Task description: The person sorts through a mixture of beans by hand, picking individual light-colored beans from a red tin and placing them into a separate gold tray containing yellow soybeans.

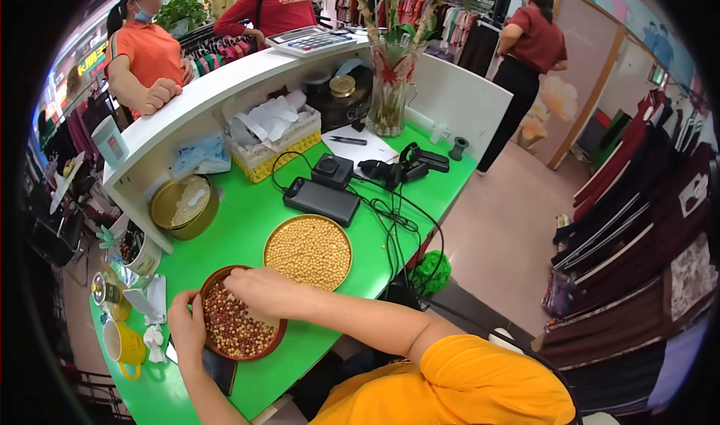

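Observation:
A reddish-brown round bowl [238,344] stands at the near edge of the green table, holding mixed dark red and pale beans [234,321]. My left hand [187,321] curls against the bowl's left rim, gripping it. My right hand [262,291] reaches over the bowl's far side with its fingers bent down toward the beans. Its fingertips are pressed close together, and whatever is between them is hidden. Just beyond, a round gold-rimmed tray [350,254] is filled with pale yellow beans [307,251].
A black power bank [322,200], a small black box [332,170] and tangled cables [386,215] lie beyond the tray. At left are a yellow mug [126,346], a gold tin [184,206] and a tissue [154,342]. A phone [217,369] lies by the bowl. People stand past the white counter [225,73].

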Tool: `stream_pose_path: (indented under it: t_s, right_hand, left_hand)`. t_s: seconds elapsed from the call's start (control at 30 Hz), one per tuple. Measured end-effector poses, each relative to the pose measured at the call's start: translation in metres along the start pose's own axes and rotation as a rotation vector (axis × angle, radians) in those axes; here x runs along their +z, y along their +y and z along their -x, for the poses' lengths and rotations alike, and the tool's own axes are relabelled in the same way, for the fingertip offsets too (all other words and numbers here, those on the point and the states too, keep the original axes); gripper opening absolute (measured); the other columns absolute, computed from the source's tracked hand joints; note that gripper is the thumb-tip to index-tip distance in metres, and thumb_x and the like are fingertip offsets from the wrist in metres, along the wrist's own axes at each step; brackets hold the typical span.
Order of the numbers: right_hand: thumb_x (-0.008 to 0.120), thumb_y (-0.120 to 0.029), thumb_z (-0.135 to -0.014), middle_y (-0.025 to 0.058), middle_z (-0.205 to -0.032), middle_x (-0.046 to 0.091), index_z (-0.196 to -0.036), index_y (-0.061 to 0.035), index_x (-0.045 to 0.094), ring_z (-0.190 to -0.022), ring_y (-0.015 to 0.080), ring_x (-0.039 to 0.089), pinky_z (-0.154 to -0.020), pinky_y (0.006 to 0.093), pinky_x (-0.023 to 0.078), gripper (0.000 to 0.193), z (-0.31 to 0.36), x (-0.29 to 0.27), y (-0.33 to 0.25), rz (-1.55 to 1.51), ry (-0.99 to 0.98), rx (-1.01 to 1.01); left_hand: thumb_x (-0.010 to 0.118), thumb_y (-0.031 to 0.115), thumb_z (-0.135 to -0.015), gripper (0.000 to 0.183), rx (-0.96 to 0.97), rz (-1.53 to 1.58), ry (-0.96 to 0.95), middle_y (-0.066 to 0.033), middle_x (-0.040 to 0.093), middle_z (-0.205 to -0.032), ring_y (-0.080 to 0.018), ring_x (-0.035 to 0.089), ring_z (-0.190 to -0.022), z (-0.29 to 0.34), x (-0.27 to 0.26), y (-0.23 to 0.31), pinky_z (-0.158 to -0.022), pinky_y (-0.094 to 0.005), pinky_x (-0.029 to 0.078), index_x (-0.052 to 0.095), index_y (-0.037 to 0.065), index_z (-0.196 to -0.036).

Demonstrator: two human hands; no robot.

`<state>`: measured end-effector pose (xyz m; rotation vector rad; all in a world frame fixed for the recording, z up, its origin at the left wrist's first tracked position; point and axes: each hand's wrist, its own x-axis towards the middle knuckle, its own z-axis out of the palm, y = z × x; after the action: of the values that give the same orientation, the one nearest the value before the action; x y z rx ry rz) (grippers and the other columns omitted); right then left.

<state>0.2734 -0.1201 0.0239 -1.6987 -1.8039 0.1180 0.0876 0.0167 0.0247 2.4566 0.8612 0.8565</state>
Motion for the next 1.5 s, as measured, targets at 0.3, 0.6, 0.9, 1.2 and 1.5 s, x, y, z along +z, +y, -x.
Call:
stream_pose_path:
  t_s: [0.3,0.6,0.9,1.2,1.5]
  right_hand:
    - [0.067,-0.009,-0.090,0.0129,-0.096,0.067,-0.107,0.0009,0.067,-0.086,0.0202,0.065,-0.078,0.0326,0.053,0.019,0.046,-0.001,0.030,-0.192,0.378,0.309]
    - [0.064,-0.003,-0.091,0.0167,-0.095,0.068,-0.105,0.0027,0.067,-0.085,0.0290,0.067,-0.075,0.0356,0.054,0.016,0.025,0.004,-0.046,-0.101,0.103,0.088]
    - [0.076,-0.011,-0.075,0.0217,-0.099,0.064,-0.088,0.0023,0.065,-0.093,0.0404,0.066,-0.081,0.0475,0.054,0.022,-0.021,0.016,-0.032,0.311,-0.331,0.115]
    - [0.068,-0.005,-0.071,0.0207,-0.090,0.066,-0.083,0.0020,0.067,-0.089,0.0361,0.065,-0.080,0.0422,0.055,0.014,-0.028,0.019,-0.003,0.242,-0.199,-0.103]
    - [0.061,-0.002,-0.085,0.0195,-0.104,0.059,-0.130,0.0034,0.045,-0.094,0.0338,0.063,-0.079,0.0445,0.055,0.048,0.064,-0.115,0.020,0.285,0.605,0.341]
  left_hand:
    - [0.062,0.019,-0.094,0.022,-0.170,-0.095,-0.060,-0.0215,0.070,-0.097,-0.0377,0.068,-0.090,0.062,-0.043,-0.050,-0.080,-0.0429,0.052,0.071,-0.001,-0.098]
    - [0.063,0.019,-0.094,0.022,-0.130,-0.042,-0.079,-0.0190,0.071,-0.098,-0.0368,0.067,-0.092,0.059,-0.046,-0.040,-0.082,-0.0423,0.053,0.071,0.000,-0.100]
    - [0.062,0.020,-0.095,0.021,0.022,-0.045,-0.099,-0.0187,0.070,-0.100,-0.0372,0.066,-0.093,0.016,-0.012,-0.024,-0.083,-0.0432,0.052,0.071,0.001,-0.100]
    - [0.061,0.010,-0.094,0.016,-0.018,0.056,-0.065,-0.0219,0.068,-0.091,-0.0380,0.066,-0.084,0.001,0.001,-0.011,-0.076,-0.0410,0.051,0.067,-0.004,-0.100]
    - [0.060,0.012,-0.096,0.020,0.028,0.076,-0.075,-0.0212,0.069,-0.089,-0.0320,0.066,-0.079,-0.006,0.007,-0.002,-0.073,-0.0392,0.051,0.066,-0.006,-0.102]
